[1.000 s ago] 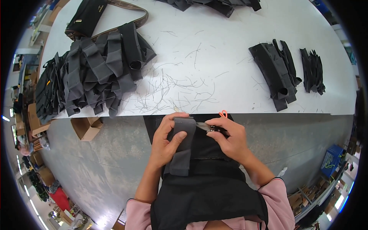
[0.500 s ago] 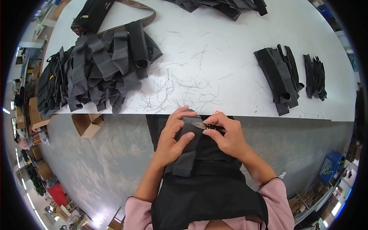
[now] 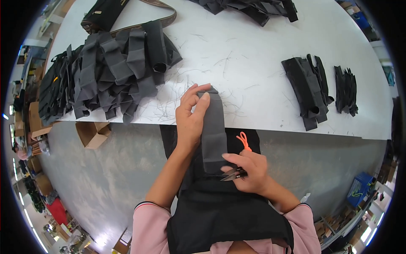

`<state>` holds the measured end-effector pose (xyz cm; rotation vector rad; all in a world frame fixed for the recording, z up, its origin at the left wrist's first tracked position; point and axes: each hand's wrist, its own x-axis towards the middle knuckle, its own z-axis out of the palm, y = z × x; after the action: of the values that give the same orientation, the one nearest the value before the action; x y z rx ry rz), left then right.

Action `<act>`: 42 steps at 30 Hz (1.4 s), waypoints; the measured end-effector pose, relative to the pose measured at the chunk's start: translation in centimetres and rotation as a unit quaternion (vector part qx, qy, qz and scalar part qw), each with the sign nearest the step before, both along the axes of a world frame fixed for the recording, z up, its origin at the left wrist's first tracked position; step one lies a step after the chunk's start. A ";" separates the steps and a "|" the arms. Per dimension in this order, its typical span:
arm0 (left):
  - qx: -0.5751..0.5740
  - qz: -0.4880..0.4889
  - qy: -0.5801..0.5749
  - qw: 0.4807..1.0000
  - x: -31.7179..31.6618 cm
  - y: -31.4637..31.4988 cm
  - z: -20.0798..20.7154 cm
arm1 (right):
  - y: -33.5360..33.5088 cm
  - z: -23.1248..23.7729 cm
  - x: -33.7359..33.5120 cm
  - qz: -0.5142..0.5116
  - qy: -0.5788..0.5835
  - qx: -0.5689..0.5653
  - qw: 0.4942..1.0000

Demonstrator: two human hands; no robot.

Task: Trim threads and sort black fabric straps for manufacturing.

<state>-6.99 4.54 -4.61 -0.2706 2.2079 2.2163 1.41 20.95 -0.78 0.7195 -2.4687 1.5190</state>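
Observation:
My left hand [image 3: 192, 116] pinches the upper end of a dark grey fabric strip [image 3: 213, 131] between thumb and fingers, over the table's front edge. The strip hangs down from there toward my lap, its lower end level with my right hand. Closed around black thread snips [image 3: 234, 173], my right hand [image 3: 251, 169] is just right of that lower end. The pointed blades face left, beneath the strip's bottom edge, and an orange cord loop [image 3: 242, 139] sticks up from the hand. Whether the blades touch the strip I cannot tell.
A big heap of grey fabric strips [image 3: 112, 70] lies at the left of the white table [image 3: 253, 42], before a black bag [image 3: 101, 17]. Smaller stacks [image 3: 306, 91] lie right, another pile [image 3: 249, 8] far back. Loose thread ends scatter mid-table. A cardboard box [image 3: 93, 134] stands below.
My left hand has moved up and away with the strip, which now lies stretched out. My right hand with the snips has come down toward me, to the strip's lower end.

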 end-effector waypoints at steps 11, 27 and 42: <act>-0.051 -0.115 0.008 0.992 5.1 -1.0 4.0 | 0.8 -1.8 -3.5 -0.035 -0.292 -0.133 0.947; 0.112 -0.090 -0.147 0.979 5.1 0.8 2.5 | 2.2 -0.7 -2.3 -0.144 -0.057 0.035 0.987; 0.138 -0.095 -0.163 0.972 5.2 0.9 2.8 | 2.3 -1.0 -2.7 -0.143 0.023 0.038 0.989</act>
<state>-1.82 5.42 -1.77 -0.3693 1.6665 2.1557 -1.28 23.26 -1.80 0.3824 -2.4772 1.2966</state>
